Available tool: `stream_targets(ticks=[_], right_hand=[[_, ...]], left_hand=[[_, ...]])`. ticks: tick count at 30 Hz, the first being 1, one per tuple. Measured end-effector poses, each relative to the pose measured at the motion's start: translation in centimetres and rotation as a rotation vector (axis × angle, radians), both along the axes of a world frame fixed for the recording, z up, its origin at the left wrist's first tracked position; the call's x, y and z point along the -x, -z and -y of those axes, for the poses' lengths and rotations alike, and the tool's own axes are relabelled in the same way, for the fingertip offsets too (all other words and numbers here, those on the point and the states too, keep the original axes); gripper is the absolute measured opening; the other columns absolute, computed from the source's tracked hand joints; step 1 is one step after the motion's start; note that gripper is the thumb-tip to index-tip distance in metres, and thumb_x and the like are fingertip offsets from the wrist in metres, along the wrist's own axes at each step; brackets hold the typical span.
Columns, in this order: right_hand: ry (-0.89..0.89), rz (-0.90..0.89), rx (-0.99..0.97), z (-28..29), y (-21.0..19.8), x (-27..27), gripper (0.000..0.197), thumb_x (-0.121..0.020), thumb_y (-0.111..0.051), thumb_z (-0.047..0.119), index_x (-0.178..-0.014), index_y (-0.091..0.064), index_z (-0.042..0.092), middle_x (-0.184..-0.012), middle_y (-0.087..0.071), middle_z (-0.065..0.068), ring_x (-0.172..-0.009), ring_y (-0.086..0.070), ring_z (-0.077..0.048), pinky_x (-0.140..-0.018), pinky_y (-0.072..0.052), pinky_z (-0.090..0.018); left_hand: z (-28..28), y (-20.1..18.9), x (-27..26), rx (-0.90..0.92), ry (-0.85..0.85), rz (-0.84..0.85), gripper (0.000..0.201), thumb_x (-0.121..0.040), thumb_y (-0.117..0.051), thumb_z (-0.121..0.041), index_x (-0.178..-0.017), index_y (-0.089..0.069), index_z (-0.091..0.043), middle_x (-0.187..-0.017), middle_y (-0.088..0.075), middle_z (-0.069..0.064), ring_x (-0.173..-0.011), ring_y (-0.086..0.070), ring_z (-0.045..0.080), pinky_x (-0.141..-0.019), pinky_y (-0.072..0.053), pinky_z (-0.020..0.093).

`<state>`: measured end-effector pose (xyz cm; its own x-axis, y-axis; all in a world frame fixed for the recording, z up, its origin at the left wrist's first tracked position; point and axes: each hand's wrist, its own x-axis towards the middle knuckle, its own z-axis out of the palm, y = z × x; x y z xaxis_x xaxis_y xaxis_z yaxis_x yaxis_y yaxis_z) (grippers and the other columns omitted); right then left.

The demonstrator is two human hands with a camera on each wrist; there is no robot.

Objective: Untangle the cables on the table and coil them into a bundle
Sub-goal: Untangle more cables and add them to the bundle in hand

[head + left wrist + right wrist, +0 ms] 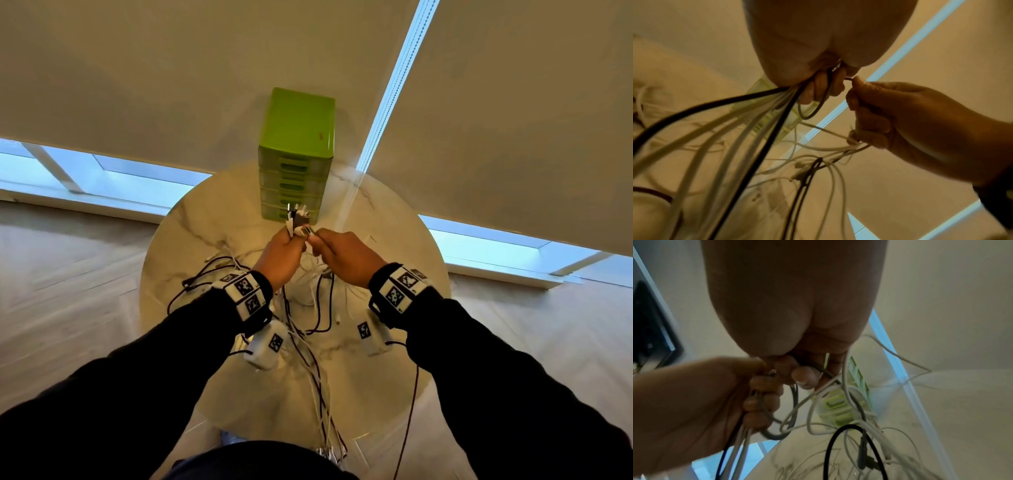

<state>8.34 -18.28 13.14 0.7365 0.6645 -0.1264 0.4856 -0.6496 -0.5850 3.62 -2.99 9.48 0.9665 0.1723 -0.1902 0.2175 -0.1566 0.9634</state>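
Black and white cables [308, 308] lie tangled on the round marble table [394, 240] and trail off its near edge. My left hand [284, 253] grips a bunch of them, with several connector ends [297, 215] sticking up above the fist. The gathered strands [748, 123] fan down from that fist in the left wrist view. My right hand [339, 253], touching the left, pinches a thin dark cable [816, 104] that loops between both hands. In the right wrist view the left hand's fingers [760, 395] curl round the strands and loose loops [849, 418] hang below.
A green drawer unit [296, 154] stands at the table's far edge, just beyond the hands. Roller blinds [171, 85] and a low window strip [102, 171] lie behind it. The floor [68, 291] surrounds the small table on both sides.
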Motion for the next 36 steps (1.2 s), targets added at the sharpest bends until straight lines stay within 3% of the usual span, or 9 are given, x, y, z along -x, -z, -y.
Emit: stream_targets(ticks=[3,8,11,16,21,26,28,32,36], right_hand=[[-0.1,-0.007,-0.038,-0.4,0.4,0.7,0.029,-0.108,-0.037,0.03,-0.109,-0.059,0.012,-0.093,-0.062,0.004,-0.077,-0.057,-0.012,-0.071,-0.043,-0.025],[-0.096,-0.07,-0.007,1.8,2.6,0.5,0.028,-0.106,-0.043,0.034,-0.093,-0.058,0.014,-0.083,-0.062,0.003,-0.073,-0.057,-0.013,-0.065,-0.04,-0.013],[-0.062,-0.085,0.055,4.6,5.0,0.4,0.028,-0.105,-0.044,0.035,-0.094,-0.057,0.012,-0.084,-0.062,0.001,-0.075,-0.058,-0.017,-0.069,-0.04,-0.025],[-0.057,0.034,-0.039,4.7,6.2,-0.1,0.021,-0.105,-0.046,0.024,-0.097,-0.058,0.009,-0.09,-0.053,-0.002,-0.081,-0.049,-0.018,-0.075,-0.037,-0.027],[-0.008,0.128,-0.154,4.6,6.5,-1.0,0.019,-0.101,-0.053,0.014,-0.116,-0.063,0.006,-0.109,-0.053,-0.007,-0.098,-0.047,-0.009,-0.091,-0.034,-0.007],[0.02,0.099,-0.029,5.4,6.2,-1.4,0.03,-0.091,-0.065,0.007,-0.12,-0.063,0.014,-0.12,-0.054,-0.007,-0.107,-0.054,-0.02,-0.098,-0.043,-0.031],[0.002,0.108,-0.049,5.5,5.7,-1.3,0.032,-0.089,-0.068,0.013,-0.119,-0.062,0.018,-0.121,-0.052,-0.004,-0.114,-0.051,-0.019,-0.102,-0.04,-0.03],[0.033,-0.017,-0.156,4.7,2.5,-0.1,0.047,-0.087,-0.06,0.003,-0.131,-0.053,0.015,-0.128,-0.05,0.001,-0.112,-0.051,-0.01,-0.092,-0.042,-0.012],[0.151,-0.256,-0.24,5.1,-0.8,1.8,0.027,-0.103,-0.04,0.012,-0.123,-0.057,0.013,-0.111,-0.069,-0.004,-0.097,-0.067,-0.015,-0.085,-0.05,-0.023]], left_hand=[[0.4,-1.0,-0.8,0.19,-0.025,-0.025,0.036,-0.098,-0.048,-0.043,-0.078,-0.06,-0.017,-0.065,-0.058,0.004,-0.062,-0.053,0.017,-0.065,-0.042,0.035],[-0.5,-1.8,-2.1,0.162,-0.136,-0.048,0.032,-0.101,-0.047,-0.038,-0.073,-0.051,-0.023,-0.069,-0.044,0.005,-0.062,-0.038,0.016,-0.063,-0.031,0.035],[-1.8,-2.9,-2.5,0.206,-0.18,-0.032,0.033,-0.105,-0.045,-0.036,-0.076,-0.05,-0.022,-0.068,-0.042,0.0,-0.058,-0.036,0.011,-0.056,-0.03,0.027],[-3.0,-3.0,-2.1,0.145,-0.182,-0.002,0.03,-0.105,-0.044,-0.038,-0.082,-0.051,-0.02,-0.069,-0.043,-0.002,-0.058,-0.037,0.01,-0.056,-0.032,0.025],[-4.2,-3.8,-1.8,0.119,-0.227,0.045,0.032,-0.105,-0.044,-0.04,-0.078,-0.051,-0.023,-0.065,-0.045,-0.005,-0.057,-0.039,0.009,-0.056,-0.032,0.027],[-5.3,-4.2,-1.8,0.108,-0.281,0.073,0.033,-0.103,-0.046,-0.041,-0.074,-0.051,-0.026,-0.063,-0.043,-0.005,-0.057,-0.036,0.011,-0.058,-0.031,0.029],[-4.9,-4.3,-1.5,0.077,-0.248,0.089,0.033,-0.104,-0.045,-0.041,-0.08,-0.057,-0.023,-0.066,-0.043,-0.005,-0.059,-0.037,0.011,-0.059,-0.032,0.029],[-2.0,-4.5,-0.9,-0.002,-0.183,0.145,0.034,-0.107,-0.043,-0.03,-0.128,-0.058,-0.008,-0.085,-0.053,-0.008,-0.074,-0.047,0.004,-0.07,-0.041,0.023],[1.2,-4.2,-1.2,-0.017,-0.094,0.236,0.017,-0.107,-0.043,-0.021,-0.115,-0.058,-0.019,-0.1,-0.06,0.001,-0.082,-0.052,0.002,-0.07,-0.041,0.012]])
